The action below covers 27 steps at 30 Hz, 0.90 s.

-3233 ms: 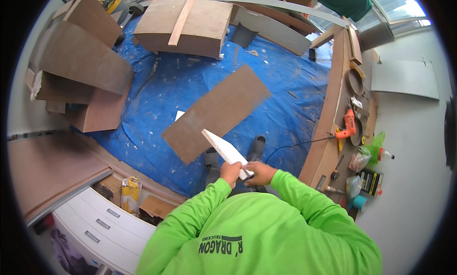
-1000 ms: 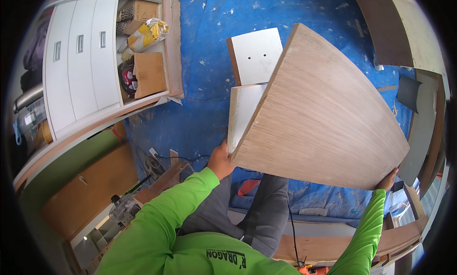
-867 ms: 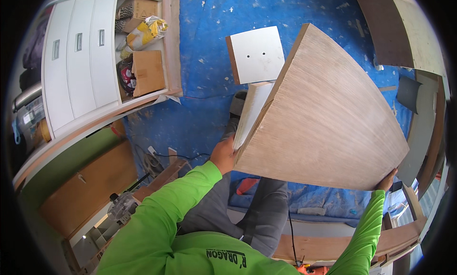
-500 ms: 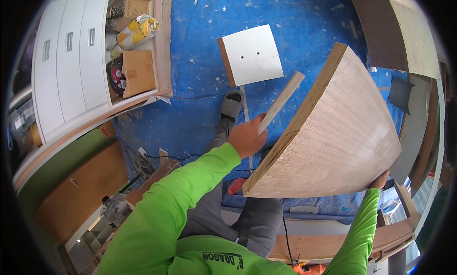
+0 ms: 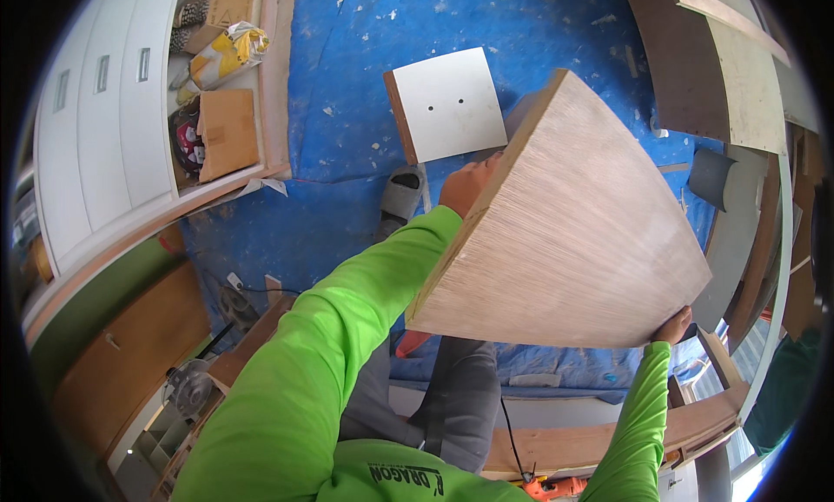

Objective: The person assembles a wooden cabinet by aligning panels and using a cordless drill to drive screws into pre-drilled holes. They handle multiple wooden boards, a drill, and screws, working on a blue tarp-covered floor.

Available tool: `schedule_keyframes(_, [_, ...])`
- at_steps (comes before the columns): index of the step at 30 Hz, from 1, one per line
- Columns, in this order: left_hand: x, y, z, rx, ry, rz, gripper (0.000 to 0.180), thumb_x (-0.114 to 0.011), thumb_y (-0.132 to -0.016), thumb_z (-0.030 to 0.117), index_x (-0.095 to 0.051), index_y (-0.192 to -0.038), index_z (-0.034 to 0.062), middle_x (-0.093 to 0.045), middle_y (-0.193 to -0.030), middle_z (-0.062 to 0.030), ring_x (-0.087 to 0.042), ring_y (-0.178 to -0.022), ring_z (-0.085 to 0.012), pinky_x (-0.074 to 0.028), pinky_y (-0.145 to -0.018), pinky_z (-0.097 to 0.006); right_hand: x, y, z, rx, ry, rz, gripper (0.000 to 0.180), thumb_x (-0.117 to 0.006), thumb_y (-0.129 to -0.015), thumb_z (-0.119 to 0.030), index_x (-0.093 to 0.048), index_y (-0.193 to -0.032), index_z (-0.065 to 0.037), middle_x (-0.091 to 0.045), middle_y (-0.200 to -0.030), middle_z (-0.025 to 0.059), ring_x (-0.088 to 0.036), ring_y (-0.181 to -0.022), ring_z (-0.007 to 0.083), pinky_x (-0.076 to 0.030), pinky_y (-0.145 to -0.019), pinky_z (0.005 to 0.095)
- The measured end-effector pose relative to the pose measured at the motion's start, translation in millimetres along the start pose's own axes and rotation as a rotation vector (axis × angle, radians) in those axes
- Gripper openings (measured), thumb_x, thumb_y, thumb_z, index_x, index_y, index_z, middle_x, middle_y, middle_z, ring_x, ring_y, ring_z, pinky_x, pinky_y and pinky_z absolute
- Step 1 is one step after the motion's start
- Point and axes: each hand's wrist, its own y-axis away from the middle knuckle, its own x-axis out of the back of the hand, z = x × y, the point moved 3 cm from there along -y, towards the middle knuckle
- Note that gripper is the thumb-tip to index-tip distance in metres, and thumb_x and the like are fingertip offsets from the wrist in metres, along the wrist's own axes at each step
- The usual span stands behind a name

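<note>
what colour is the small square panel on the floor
White, with a brown edge and two small holes, in the head view.

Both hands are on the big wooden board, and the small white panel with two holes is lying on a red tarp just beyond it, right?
Not quite: the tarp is blue, not red, as the head view shows. The rest holds: the left hand and right hand grip opposite edges of the big wooden board, and the small white panel with two holes lies on the tarp just beyond it.
</note>
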Motion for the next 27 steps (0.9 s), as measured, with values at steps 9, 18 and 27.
schedule_keyframes(9, [18,36,-8,-0.038,0.065,0.006,0.038,-0.061,-0.090,0.024,-0.057,-0.123,0.0067,-0.072,-0.097,-0.0142,-0.070,-0.089,-0.0352,-0.057,-0.072,-0.046,0,4,-14,0.185,0.227,-0.008,0.050,-0.039,-0.108,-0.034,-0.050,-0.139,0.004,-0.058,-0.136,0.0247,-0.056,-0.124,0.0368,-0.042,-0.106,0.0406])
schedule_keyframes(18, [19,25,-9,-0.063,0.067,-0.005,0.038,-0.061,-0.090,0.025,-0.058,-0.123,0.0070,-0.072,-0.099,-0.0141,-0.070,-0.090,-0.0355,-0.057,-0.073,-0.046,8,12,-66,0.347,0.663,0.052,0.042,-0.049,-0.102,-0.019,-0.051,-0.143,-0.007,-0.054,-0.140,0.0205,-0.048,-0.129,0.0393,-0.037,-0.111,0.0466])
schedule_keyframes(27, [-1,-19,6,-0.150,0.064,0.009,0.037,-0.061,-0.090,0.026,-0.059,-0.122,0.0073,-0.073,-0.100,-0.0139,-0.070,-0.091,-0.0357,-0.057,-0.074,-0.047,-91,37,-350,0.426,0.431,-1.053,0.069,-0.064,-0.089,-0.063,-0.069,-0.103,0.005,-0.065,-0.085,0.0105,-0.060,-0.083,0.0213,-0.048,-0.081,0.0374])
